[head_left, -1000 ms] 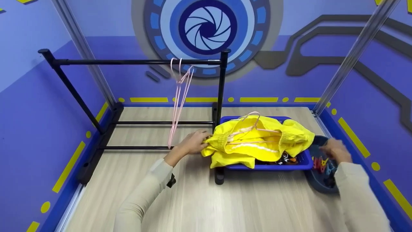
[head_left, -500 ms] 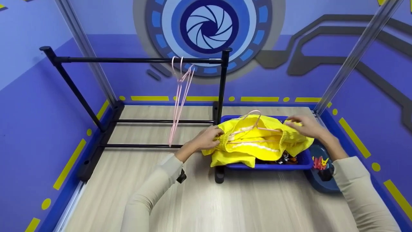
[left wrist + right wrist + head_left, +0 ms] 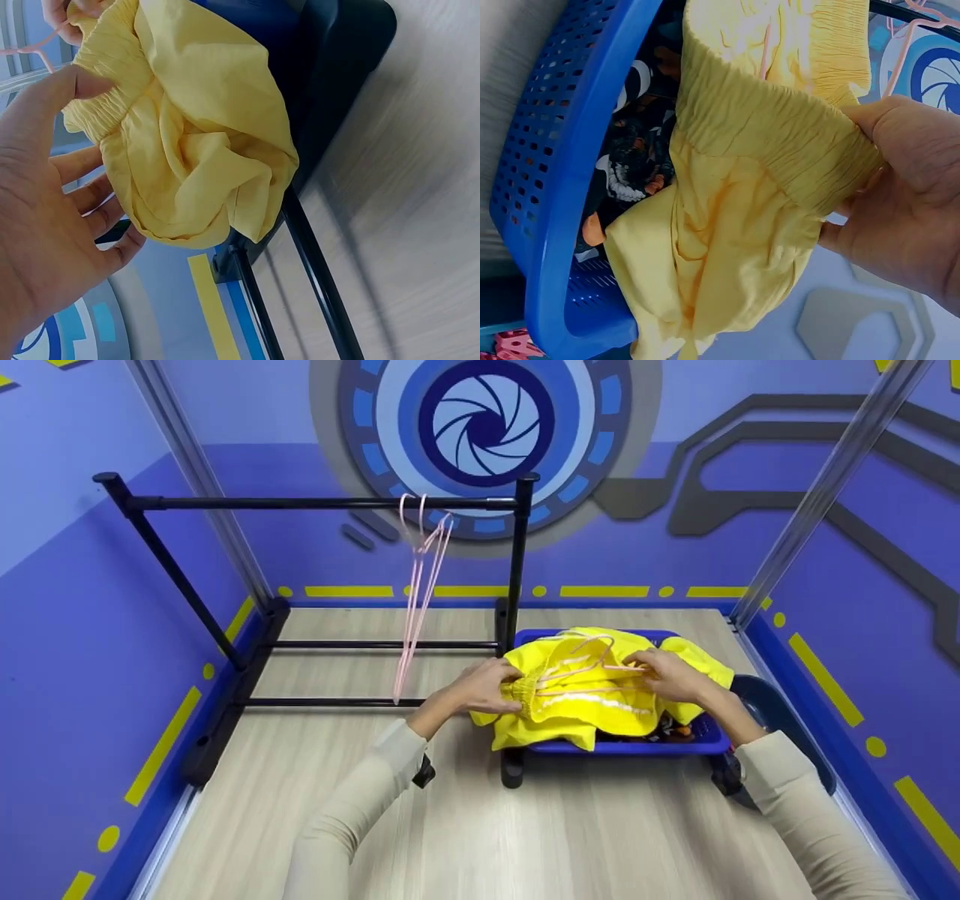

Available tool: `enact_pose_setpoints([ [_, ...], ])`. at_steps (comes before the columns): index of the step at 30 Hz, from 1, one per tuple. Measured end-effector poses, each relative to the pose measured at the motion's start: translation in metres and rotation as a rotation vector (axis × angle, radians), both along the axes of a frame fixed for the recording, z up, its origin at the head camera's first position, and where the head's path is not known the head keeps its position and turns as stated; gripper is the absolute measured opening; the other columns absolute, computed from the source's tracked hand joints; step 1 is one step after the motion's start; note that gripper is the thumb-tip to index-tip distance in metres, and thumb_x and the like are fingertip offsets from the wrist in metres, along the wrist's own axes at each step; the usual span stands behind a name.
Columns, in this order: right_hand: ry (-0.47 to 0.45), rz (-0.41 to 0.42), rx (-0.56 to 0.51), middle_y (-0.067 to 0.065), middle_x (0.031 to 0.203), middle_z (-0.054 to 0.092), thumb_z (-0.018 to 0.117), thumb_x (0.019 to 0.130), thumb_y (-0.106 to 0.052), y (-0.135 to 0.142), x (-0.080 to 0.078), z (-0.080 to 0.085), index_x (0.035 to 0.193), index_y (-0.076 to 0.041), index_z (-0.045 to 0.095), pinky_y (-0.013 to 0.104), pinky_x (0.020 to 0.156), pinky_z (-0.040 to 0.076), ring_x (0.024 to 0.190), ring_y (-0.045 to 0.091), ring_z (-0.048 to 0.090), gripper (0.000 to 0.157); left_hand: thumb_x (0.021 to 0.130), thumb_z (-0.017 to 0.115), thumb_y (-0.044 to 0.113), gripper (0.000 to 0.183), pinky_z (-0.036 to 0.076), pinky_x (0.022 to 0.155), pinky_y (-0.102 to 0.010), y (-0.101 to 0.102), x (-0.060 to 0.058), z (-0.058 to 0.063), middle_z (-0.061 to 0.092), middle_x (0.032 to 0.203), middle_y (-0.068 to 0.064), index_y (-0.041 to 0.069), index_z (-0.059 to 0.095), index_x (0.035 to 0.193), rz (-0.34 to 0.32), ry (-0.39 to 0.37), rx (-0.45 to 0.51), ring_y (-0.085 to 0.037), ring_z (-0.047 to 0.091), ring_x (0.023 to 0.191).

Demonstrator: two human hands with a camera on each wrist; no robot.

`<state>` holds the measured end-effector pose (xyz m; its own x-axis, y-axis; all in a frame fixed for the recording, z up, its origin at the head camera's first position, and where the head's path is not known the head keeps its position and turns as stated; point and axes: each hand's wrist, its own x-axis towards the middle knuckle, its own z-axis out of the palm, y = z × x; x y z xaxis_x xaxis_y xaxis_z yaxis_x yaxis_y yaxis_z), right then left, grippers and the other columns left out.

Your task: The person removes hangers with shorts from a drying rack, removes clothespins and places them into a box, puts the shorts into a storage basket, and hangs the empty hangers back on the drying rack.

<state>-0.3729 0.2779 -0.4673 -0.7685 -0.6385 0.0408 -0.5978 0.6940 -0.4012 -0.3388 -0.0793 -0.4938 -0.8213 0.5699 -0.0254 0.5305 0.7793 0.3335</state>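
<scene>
A pair of yellow elastic-waist shorts [image 3: 611, 724] lies spread over the blue basket [image 3: 637, 748], with a pink hanger [image 3: 626, 667] inside the waist opening. My left hand [image 3: 486, 687] holds the waistband's left end; in the left wrist view its thumb lies on the gathered elastic and its fingers reach behind. My right hand [image 3: 670, 675] pinches the right end of the waistband, thumb on the near side, as the right wrist view shows. The hanger's hook stands up from the opening. Part of the hanger is hidden by the cloth.
A black garment rack [image 3: 322, 502] stands on the left, with pink hangers [image 3: 409, 637] on its top bar. Dark patterned clothes [image 3: 630, 169] lie in the basket under the shorts. Right of it sits a dark blue tub [image 3: 750, 694], with pink clothespins [image 3: 517, 345] in the right wrist view.
My right hand has come from the tub, over the shorts' right side, to the waistband's right end. My left hand has shifted slightly right onto the waistband. The hanger's hook has tipped lower.
</scene>
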Motion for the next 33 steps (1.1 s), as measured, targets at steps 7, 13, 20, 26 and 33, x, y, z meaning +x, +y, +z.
enact_pose_setpoints([
  [7, 0.034, -0.158, -0.058, 0.021, 0.115, 0.063, 0.053, 0.091, 0.000, -0.001, 0.001, -0.001, 0.121, -0.001, 0.060, 0.044, 0.073, 0.054, 0.093, 0.033, 0.061, 0.031, 0.077, 0.071, 0.053, 0.065, 0.044, 0.094, -0.038, 0.008, 0.002, -0.005, 0.058, 0.120, -0.006, 0.010, 0.056, 0.123, -0.016, 0.066, -0.043, -0.023, 0.053, 0.112],
  [13, 0.103, -0.296, -0.143, 0.018, 0.108, 0.066, 0.055, 0.091, -0.006, -0.001, 0.004, 0.004, 0.117, -0.005, 0.063, 0.025, 0.046, 0.040, 0.061, 0.020, 0.052, 0.027, 0.091, 0.062, 0.021, 0.015, 0.048, 0.074, -0.037, 0.011, -0.001, -0.012, 0.061, 0.093, -0.007, 0.009, 0.057, 0.097, 0.056, 0.170, 0.095, -0.021, 0.058, 0.087],
  [20, 0.220, -0.485, -0.279, 0.020, 0.099, 0.070, 0.049, 0.089, -0.008, 0.012, 0.006, 0.016, 0.107, -0.004, 0.070, 0.027, 0.051, 0.039, 0.062, 0.023, 0.054, 0.028, 0.088, 0.057, 0.009, 0.013, 0.047, 0.070, -0.040, 0.007, -0.007, -0.014, 0.061, 0.089, -0.007, 0.011, 0.056, 0.102, 0.201, 0.282, 0.360, -0.024, 0.060, 0.087],
  [26, 0.238, -0.681, -0.270, 0.020, 0.111, 0.065, 0.044, 0.094, -0.029, 0.024, 0.007, 0.024, 0.120, -0.005, 0.063, 0.044, 0.071, 0.043, 0.084, 0.033, 0.057, 0.040, 0.087, 0.061, 0.013, 0.010, 0.044, 0.072, -0.041, 0.002, -0.007, -0.010, 0.060, 0.084, -0.007, 0.010, 0.056, 0.094, 0.283, 0.308, 0.478, -0.024, 0.058, 0.082],
  [33, 0.027, -0.760, -0.307, 0.026, 0.105, 0.054, 0.025, 0.098, -0.039, 0.026, 0.005, 0.022, 0.113, 0.007, 0.050, 0.050, 0.082, 0.040, 0.095, 0.039, 0.051, 0.054, 0.088, 0.063, 0.021, 0.010, 0.044, 0.077, -0.040, 0.003, -0.002, -0.001, 0.064, 0.086, -0.003, 0.012, 0.060, 0.092, 0.297, 0.324, 0.530, -0.020, 0.057, 0.081],
])
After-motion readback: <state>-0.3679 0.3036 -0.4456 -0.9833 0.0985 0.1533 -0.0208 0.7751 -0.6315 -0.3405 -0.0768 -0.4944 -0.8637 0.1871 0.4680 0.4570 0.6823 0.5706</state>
